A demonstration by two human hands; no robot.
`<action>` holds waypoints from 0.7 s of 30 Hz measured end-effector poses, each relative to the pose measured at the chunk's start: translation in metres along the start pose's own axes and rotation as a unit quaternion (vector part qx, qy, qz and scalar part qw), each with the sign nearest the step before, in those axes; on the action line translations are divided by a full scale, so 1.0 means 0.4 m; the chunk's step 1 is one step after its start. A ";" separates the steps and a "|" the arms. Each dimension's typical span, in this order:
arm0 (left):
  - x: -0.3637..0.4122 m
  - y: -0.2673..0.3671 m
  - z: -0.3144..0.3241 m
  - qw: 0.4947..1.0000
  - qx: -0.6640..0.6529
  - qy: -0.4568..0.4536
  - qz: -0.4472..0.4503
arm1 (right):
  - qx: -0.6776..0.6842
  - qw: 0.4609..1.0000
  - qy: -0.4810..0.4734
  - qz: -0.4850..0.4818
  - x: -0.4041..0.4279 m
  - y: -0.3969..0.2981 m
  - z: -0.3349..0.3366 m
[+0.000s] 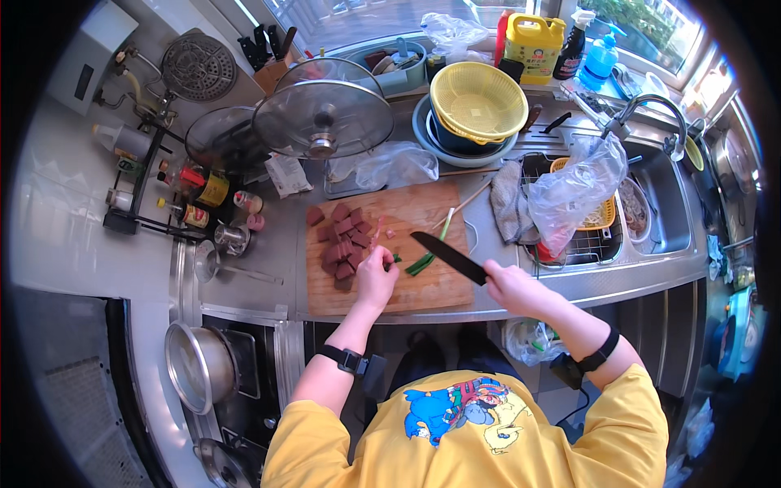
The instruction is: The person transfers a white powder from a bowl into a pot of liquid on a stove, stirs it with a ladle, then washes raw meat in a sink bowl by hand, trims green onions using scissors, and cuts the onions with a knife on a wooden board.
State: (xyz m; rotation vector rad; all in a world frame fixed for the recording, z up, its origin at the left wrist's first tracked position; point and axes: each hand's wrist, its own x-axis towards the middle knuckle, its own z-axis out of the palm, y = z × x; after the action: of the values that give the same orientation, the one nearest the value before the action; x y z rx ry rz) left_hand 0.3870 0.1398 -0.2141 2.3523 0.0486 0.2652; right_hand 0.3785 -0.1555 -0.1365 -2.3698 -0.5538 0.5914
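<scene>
In the head view a wooden cutting board (427, 287) lies on the metal counter before me. My right hand (509, 287) grips the handle of a dark-bladed kitchen knife (451, 256), its blade slanting over the board's right part. My left hand (377, 274) is over the board with its fingers closed around a thin pinkish strip (376, 230); a bit of green shows beside the fingertips. Dark reddish-brown blocks (343, 238) are piled left of that hand. Between the hand and the knife lies a green onion (421, 263), its white end pointing away from me.
A chopstick (470, 201) rests across the board's right edge. Behind the board are plastic bags (396, 165), glass pan lids (323, 119) and a yellow colander (479, 97). A grey cloth (511, 204) and the sink (662, 207) are at right, seasoning bottles (196, 215) at left.
</scene>
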 end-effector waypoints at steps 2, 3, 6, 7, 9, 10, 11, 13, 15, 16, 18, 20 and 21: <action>0.050 0.045 0.022 0.999 -0.010 0.007 0.037 | -0.026 0.999 0.038 0.017 -0.024 0.056 -0.047; 0.074 0.075 0.046 0.999 -0.010 0.007 0.039 | -0.026 0.997 0.049 0.047 -0.034 0.087 -0.057; 0.131 0.147 0.132 0.996 -0.042 -0.042 0.059 | -0.043 0.995 0.053 0.079 -0.047 0.138 -0.064; 0.146 0.144 0.169 0.996 -0.044 -0.046 0.067 | -0.050 0.994 0.050 0.088 -0.047 0.144 -0.061; 0.172 0.134 0.227 0.994 -0.035 -0.027 0.095 | -0.065 0.991 0.038 0.109 -0.038 0.156 -0.053; 0.184 0.128 0.252 0.994 -0.051 -0.020 0.092 | -0.062 0.991 0.038 0.110 -0.030 0.156 -0.052; 0.193 0.119 0.270 0.994 -0.066 -0.012 0.087 | -0.059 0.992 0.038 0.110 -0.021 0.156 -0.053; 0.198 0.122 0.289 0.994 -0.061 -0.035 0.083 | -0.057 0.991 0.042 0.111 -0.011 0.176 -0.047; 0.193 0.116 0.287 0.993 -0.065 -0.040 0.091 | -0.055 0.992 0.045 0.107 -0.001 0.182 -0.048; 0.190 0.112 0.281 0.993 -0.063 -0.041 0.089 | -0.056 0.992 0.043 0.102 0.004 0.179 -0.054; 0.178 0.112 0.261 0.992 -0.088 -0.031 0.085 | -0.054 0.993 0.040 0.097 0.013 0.182 -0.062; 0.155 0.120 0.230 0.994 -0.035 -0.016 0.102 | -0.067 0.992 0.037 0.101 0.020 0.188 -0.066; 0.140 0.123 0.214 0.993 0.017 0.002 0.121 | -0.067 0.992 0.036 0.097 0.026 0.192 -0.065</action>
State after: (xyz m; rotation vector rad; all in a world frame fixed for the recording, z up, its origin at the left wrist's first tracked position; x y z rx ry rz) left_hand 0.4572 0.0519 -0.2291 2.3922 -0.2334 0.3890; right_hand 0.4191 -0.2172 -0.1714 -2.5819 -0.3418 0.5662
